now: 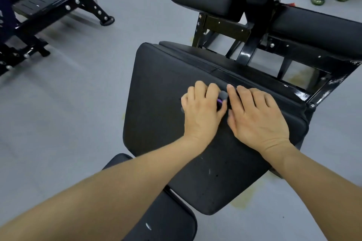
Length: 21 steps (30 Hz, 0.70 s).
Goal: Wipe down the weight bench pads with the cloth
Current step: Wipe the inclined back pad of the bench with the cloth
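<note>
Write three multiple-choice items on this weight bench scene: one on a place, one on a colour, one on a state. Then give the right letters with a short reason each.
1. Where do both hands rest?
A. on the large bench pad
B. on the grey floor
C. on the metal step at upper left

2. What colour is the large bench pad?
A. red
B. black
C. white

3. How does the right hand lie?
A. fingers straight, flat on the pad
B. raised in the air
C. gripping the frame

Answers:
1 A: the left hand and right hand both lie on the large bench pad.
2 B: its cover is black all over.
3 A: its fingers stretch forward on the pad, beside a bit of grey and purple cloth that shows at the left hand's fingers.
</note>
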{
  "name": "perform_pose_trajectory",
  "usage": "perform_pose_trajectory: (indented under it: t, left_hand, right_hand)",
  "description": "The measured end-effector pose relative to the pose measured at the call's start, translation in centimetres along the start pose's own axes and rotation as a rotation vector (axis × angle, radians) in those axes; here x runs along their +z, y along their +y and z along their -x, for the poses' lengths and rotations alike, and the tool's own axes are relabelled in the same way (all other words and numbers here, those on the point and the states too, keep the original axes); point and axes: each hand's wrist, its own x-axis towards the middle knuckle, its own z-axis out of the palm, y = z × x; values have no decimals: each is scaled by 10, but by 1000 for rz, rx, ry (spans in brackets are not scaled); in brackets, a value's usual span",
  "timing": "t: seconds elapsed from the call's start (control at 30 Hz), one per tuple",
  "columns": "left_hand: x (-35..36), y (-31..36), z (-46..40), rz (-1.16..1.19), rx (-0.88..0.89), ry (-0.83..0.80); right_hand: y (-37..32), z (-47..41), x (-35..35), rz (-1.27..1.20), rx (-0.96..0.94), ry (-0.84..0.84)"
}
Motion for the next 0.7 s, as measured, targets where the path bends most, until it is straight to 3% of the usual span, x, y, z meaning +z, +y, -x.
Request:
perform_pose_trajectory:
  t: [0.1, 0.23, 0.27, 0.4, 0.57, 0.63, 0.7]
  left_hand:
    - [-5, -23, -18, 6, 87, -18]
    - [-7, -50, -67, 20, -500, 93]
    - [-5, -47, -67, -21, -552, 91]
    - [5, -20, -25, -70, -284, 156]
    - [-1, -15, 16, -37, 202, -48]
    - [0, -26, -4, -44, 208, -4]
    - [-1, -33, -34, -40, -38, 125]
  right_hand:
    - [-1, -1, -1, 19, 3, -2]
    - [-2, -1, 1, 40, 7, 17]
    - [-2, 0, 1, 40, 6, 22]
    - [-1, -1, 1, 36, 7, 16]
    - [-2, 0, -1, 12, 21, -3]
    - [-2, -2, -1, 31, 21, 0]
    - [-3, -2, -1, 56, 19, 3]
